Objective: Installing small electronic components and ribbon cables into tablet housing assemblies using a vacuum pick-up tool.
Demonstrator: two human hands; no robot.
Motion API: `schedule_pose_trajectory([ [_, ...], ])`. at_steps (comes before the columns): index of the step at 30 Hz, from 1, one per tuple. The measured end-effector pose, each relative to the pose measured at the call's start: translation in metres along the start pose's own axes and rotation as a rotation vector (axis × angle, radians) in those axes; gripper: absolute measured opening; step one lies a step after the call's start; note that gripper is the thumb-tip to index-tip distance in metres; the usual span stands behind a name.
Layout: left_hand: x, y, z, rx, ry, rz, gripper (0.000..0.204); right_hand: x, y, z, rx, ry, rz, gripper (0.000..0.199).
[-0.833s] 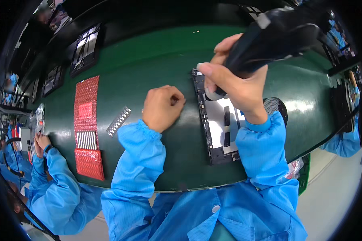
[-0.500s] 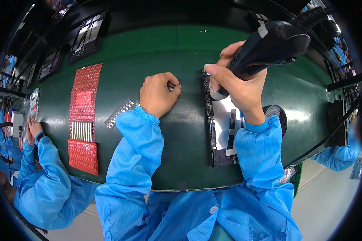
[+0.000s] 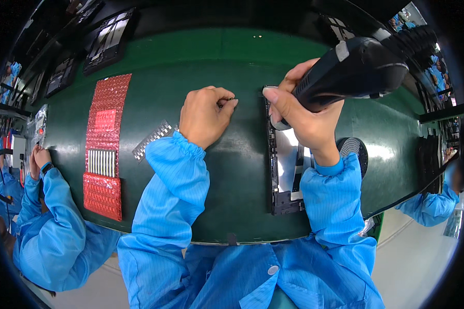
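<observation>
My right hand (image 3: 300,117) grips a black power screwdriver (image 3: 353,72), its tip pointing down at the top left corner of a flat black-framed panel (image 3: 282,175) lying on the green belt (image 3: 242,56). My left hand (image 3: 203,114) rests on the belt just left of the panel's top edge, fingers curled, thumb and forefinger pinched on a tiny dark part that I cannot make out. Both arms wear blue sleeves.
Red bubble-wrap sheets (image 3: 105,116) and a striped white tray (image 3: 101,162) lie at the left, with a small silver strip (image 3: 152,139) beside them. A round black dish (image 3: 353,152) sits right of the panel. Co-workers in blue stand at the left (image 3: 51,216) and the right (image 3: 428,206). Dark panels line the far side.
My left hand has moved right, up to the panel's top corner. My right hand has lowered the screwdriver toward the same corner. The view has shifted slightly.
</observation>
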State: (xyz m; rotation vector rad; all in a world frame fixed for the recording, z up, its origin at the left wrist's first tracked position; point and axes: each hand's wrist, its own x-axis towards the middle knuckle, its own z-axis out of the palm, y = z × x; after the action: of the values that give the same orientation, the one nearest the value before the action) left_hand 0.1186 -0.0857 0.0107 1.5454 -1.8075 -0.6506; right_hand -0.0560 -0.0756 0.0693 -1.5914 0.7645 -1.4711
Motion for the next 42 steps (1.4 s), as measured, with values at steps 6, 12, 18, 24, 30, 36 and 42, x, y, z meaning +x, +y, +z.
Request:
schedule_pose_trajectory([
  [6, -0.003, 0.011, -0.002, -0.125, 0.096, 0.131, 0.013, -0.006, 0.000, 0.003, 0.023, 0.012, -0.002, 0.033],
  [12, -0.007, 0.025, -0.001, -0.158, 0.185, 0.182, 0.013, -0.006, -0.004, -0.008, 0.033, 0.053, -0.033, 0.032],
  [18, -0.010, 0.029, -0.006, -0.392, 0.211, 0.142, 0.015, -0.013, -0.023, -0.056, -0.029, 0.138, -0.297, 0.027],
  [24, -0.012, 0.024, 0.000, -0.220, 0.154, 0.364, 0.022, -0.049, -0.036, -0.099, -0.126, 0.236, -0.264, 0.031],
  [30, -0.061, 0.037, 0.016, -0.036, 0.063, 0.325, 0.026, -0.072, -0.038, -0.118, -0.122, 0.316, -0.208, 0.033],
  [36, -0.147, 0.080, 0.060, -0.004, -0.309, 0.858, 0.046, -0.077, -0.039, -0.121, -0.069, 0.310, -0.187, 0.036],
  [42, -0.096, 0.056, 0.081, 0.192, -0.126, 0.836, 0.044, -0.089, -0.043, -0.120, -0.059, 0.364, -0.169, 0.041],
])
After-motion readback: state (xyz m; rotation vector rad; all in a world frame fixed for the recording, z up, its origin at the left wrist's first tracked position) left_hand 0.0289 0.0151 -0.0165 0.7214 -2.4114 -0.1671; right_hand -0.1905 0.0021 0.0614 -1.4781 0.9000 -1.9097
